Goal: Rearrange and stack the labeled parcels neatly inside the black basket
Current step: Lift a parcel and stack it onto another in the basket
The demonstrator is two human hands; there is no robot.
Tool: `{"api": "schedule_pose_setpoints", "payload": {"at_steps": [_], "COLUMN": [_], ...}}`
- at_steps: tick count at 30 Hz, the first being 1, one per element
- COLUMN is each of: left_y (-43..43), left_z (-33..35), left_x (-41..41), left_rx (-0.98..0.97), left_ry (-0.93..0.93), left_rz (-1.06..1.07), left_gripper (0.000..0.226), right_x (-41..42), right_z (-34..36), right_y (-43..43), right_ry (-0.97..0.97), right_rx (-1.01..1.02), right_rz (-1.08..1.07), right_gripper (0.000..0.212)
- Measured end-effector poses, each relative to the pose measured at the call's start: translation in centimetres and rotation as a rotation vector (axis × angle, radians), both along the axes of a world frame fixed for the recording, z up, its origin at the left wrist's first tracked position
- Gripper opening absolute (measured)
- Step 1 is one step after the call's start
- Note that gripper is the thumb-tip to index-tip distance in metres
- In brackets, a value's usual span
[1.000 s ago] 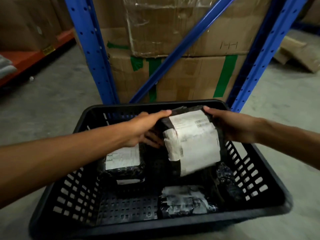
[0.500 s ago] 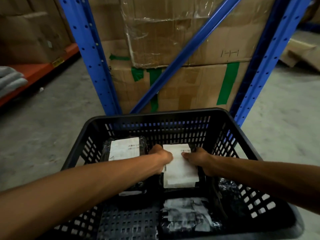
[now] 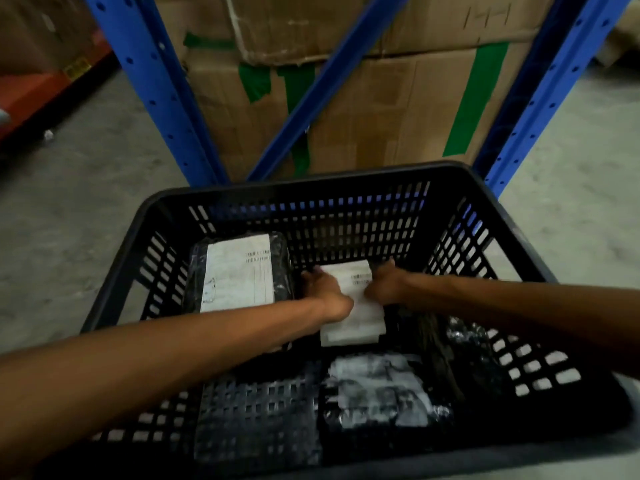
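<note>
Both hands reach down into the black basket (image 3: 346, 178), pressed against the two sides of a parcel with a white label (image 3: 356, 308) lying toward the back middle of the basket floor. The left hand (image 3: 325, 292) covers the label's left edge and the right hand (image 3: 384, 284) its right edge; each grip is closed around the parcel's side, though the fingertips are hidden beneath the hands. The label carries short printed lines and a barcode-like strip, too blurred to read. To its left, just beside the left hand, a larger black-wrapped parcel (image 3: 239, 271) shows a white label with two rows of dark print near its upper right, also illegible. Nearer the camera, a crumpled parcel (image 3: 377, 389) lies with its label creased and glossy, its writing lost. A dark wrapped item (image 3: 460, 344) by the right wall is hard to make out. Behind the basket stand blue rack posts (image 3: 152, 81) and cardboard boxes (image 3: 381, 109) with green tape.
</note>
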State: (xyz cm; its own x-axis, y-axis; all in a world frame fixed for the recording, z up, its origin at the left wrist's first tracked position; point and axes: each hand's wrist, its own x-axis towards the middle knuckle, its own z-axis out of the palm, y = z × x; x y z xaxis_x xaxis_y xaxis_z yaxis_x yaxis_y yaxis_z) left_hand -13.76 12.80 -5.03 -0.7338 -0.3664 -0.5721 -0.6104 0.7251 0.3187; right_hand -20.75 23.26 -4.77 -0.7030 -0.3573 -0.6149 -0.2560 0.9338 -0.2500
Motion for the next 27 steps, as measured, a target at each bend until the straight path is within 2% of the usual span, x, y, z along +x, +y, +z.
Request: {"api": "schedule_pose_setpoints", "payload": {"at_steps": [4,6,9,12,14,19,20,22,24,27], "left_y": [0.4,0.0,-0.9,-1.5,-1.4,-0.3,-0.4,-0.7,-0.9,-1.2], "left_z": [3.9,5.0,5.3,3.3,2.7,2.3,2.4,2.8,3.9,5.9], "left_x": [4.6,7.9,11.4,12.5,12.8,12.9,12.9,13.1,12.9,11.8], "left_rx": [0.049,0.135,0.263,0.242,0.252,0.283,0.297,0.299,0.323,0.365], "left_ry": [0.021,-0.095,-0.295,-0.303,-0.295,-0.275,-0.245,-0.205,-0.166,-0.115], "left_rz": [-0.315,-0.441,-0.596,-0.660,-0.567,-0.289,-0.266,-0.353,-0.452,-0.313], "left_gripper": [0.090,0.086,0.083,0.077,0.075,0.063,0.060,0.056,0.061,0.064], "right_x": [1.7,3.9,7.2,9.0,9.5,9.9,9.9,9.5,8.4,5.6], "right_z": [4.8,7.0,7.7,6.4,6.1,5.2,5.2,5.4,5.7,6.7], "right_y": [3.6,5.5,7.6,8.6,8.5,7.8,7.9,8.1,8.7,9.6], "right_ry": [0.032,-0.046,-0.268,-0.248,-0.212,-0.114,-0.102,-0.085,-0.141,-0.386], "right_rx": [-0.026,0.021,0.052,0.144,0.187,0.190,0.165,0.093,-0.003,-0.289], "right_rz": [0.252,0.444,0.588,0.724,0.727,0.760,0.743,0.690,0.562,0.207], "right_gripper": [0.051,0.054,0.061,0.057,0.058,0.040,0.039,0.040,0.035,0.028]}}
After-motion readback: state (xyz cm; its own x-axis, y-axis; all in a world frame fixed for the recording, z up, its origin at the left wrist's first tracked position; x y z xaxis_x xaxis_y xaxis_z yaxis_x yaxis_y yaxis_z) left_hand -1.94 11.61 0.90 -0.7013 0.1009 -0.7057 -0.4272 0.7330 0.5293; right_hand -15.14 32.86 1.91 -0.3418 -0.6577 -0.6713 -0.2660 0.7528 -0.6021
